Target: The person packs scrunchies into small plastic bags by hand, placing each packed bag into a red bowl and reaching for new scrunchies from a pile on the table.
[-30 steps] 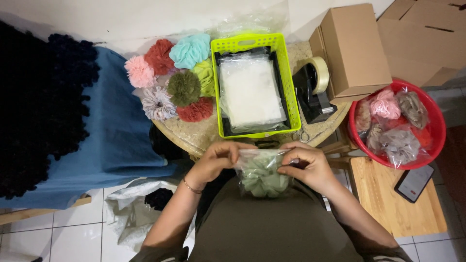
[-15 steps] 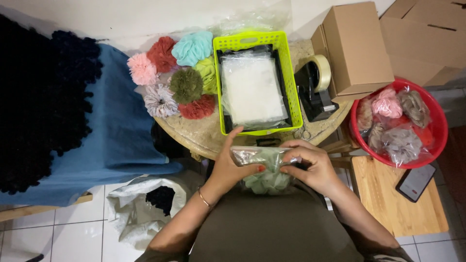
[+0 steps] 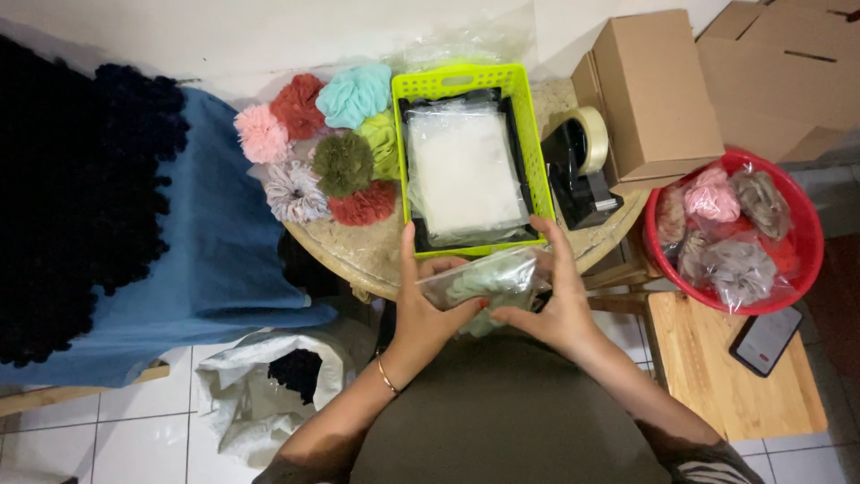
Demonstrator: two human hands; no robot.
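Both hands hold a clear plastic bag (image 3: 484, 280) with a pale green fabric scrunchie inside, just above my lap. My left hand (image 3: 423, 300) grips its left end with the thumb up along the edge. My right hand (image 3: 557, 300) holds the right end, fingers over the top. The bag lies flat between them at the near edge of the round table (image 3: 358, 249). Right behind it stands a lime green basket (image 3: 534, 152) stacked with clear bags.
Several coloured scrunchies (image 3: 333, 148) lie on the table's left. A tape dispenser (image 3: 582, 170) and cardboard box (image 3: 654, 94) sit at the right. A red basin (image 3: 802, 224) of bagged scrunchies and a phone (image 3: 763, 339) rest on a wooden stool. A white sack (image 3: 269, 385) lies on the floor.
The bag has been lifted and flattened out between my hands, moving up toward the green basket. Both hands shifted from cupping it to pinching its ends.
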